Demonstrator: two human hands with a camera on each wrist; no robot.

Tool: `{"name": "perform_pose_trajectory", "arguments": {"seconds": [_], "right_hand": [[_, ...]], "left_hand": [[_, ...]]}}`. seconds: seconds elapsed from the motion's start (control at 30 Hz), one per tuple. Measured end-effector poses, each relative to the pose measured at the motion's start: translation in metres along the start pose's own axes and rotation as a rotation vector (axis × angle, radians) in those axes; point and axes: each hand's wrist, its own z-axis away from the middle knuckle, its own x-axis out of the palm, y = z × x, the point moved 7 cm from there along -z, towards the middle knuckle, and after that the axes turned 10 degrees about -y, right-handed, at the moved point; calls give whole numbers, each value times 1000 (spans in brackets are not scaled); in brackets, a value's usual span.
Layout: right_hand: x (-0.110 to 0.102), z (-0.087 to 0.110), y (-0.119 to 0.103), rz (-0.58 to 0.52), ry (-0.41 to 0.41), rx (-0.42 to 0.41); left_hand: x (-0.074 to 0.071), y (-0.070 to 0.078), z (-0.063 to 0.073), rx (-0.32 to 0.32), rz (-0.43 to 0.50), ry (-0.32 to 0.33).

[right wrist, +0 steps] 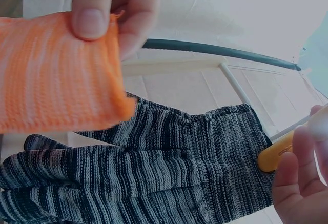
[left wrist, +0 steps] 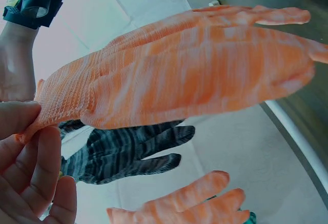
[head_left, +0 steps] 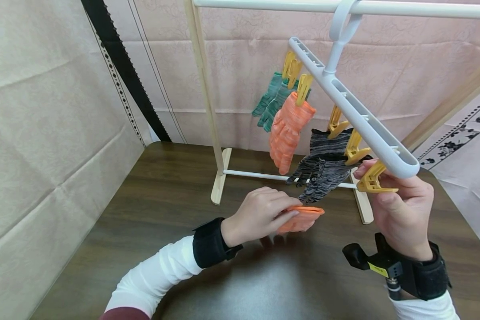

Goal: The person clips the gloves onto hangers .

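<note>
My left hand (head_left: 260, 211) pinches an orange knit glove (left wrist: 179, 75) by its cuff, below the near half of a pale blue clip hanger (head_left: 358, 104). The glove's fingers stretch away from the hand in the left wrist view. At the hanger's near end my right hand (head_left: 406, 204) grips a yellow clothespin (head_left: 371, 180) between thumb and fingers; nothing hangs from this pin. Beside it, black-and-grey striped gloves (head_left: 328, 164) hang from yellow pins. The held cuff overlaps them in the right wrist view.
Another orange glove (head_left: 290, 129) and green gloves (head_left: 274, 100) hang from yellow pins farther along the hanger. Its hook loops over the white top bar (head_left: 264, 4) of a wooden-legged rack standing on a dark wood table (head_left: 176, 178). Pale cloth (head_left: 56, 133) walls the sides and back.
</note>
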Motion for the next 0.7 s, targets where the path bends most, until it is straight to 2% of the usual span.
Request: {"name": "perform_pose_trajectory", "arguments": {"seconds": [0.37, 0.7], "right_hand": [[-1, 0, 0, 3, 7, 2], [-1, 2, 3, 28, 10, 20]], "left_hand": [[-12, 12, -14, 40, -21, 65], [-15, 18, -27, 46, -31, 74]]}}
